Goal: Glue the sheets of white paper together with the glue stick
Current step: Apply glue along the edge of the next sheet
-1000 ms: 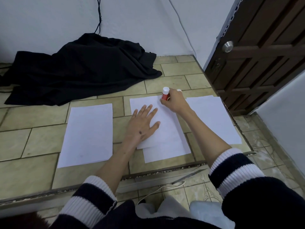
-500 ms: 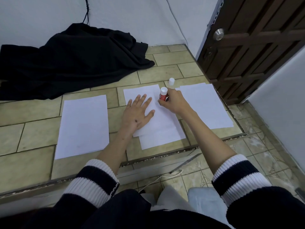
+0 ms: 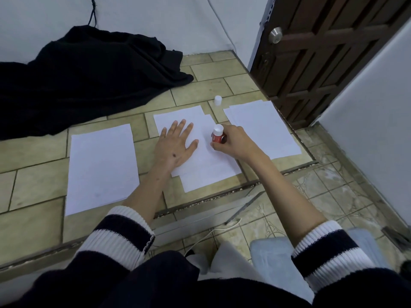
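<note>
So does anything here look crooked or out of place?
Slightly. The two middle sheets under the left hand lie askew, the lower one's edges sticking out at the right and the near end. The glue stick in the right hand is uncapped; its white cap stands apart on the floor tiles.

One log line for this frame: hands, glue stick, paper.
left hand: flat on middle sheets | right hand: grips glue stick, tip down on sheets | cap: off, on floor | phase: gluing
</note>
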